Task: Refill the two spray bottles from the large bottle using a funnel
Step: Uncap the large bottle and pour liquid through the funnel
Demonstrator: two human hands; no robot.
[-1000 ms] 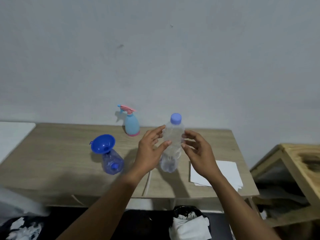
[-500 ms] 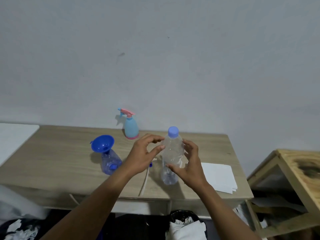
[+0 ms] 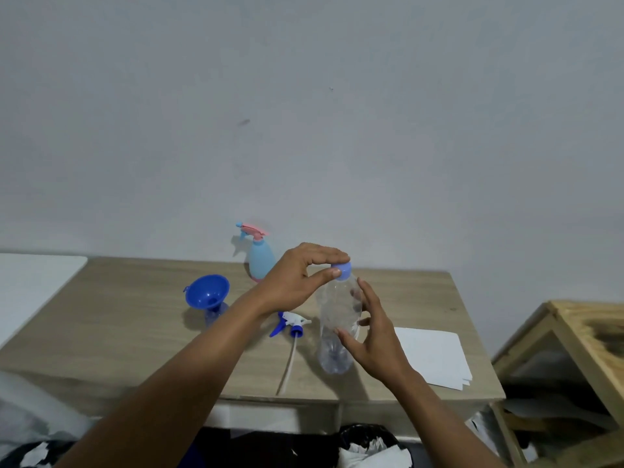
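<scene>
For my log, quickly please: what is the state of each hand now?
Left hand: pinches the cap of the bottle.
Right hand: grips the bottle at its middle.

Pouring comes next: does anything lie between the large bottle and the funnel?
A loose spray head lies on the table between the large bottle and the funnel, probably low enough to pass over. The left hand pinches the cap, still on.

You are working bare-handed, left hand and right hand showing uncovered, left forearm and right forearm running bare to the bottom edge, left thumbnail showing short-trimmed.
</scene>
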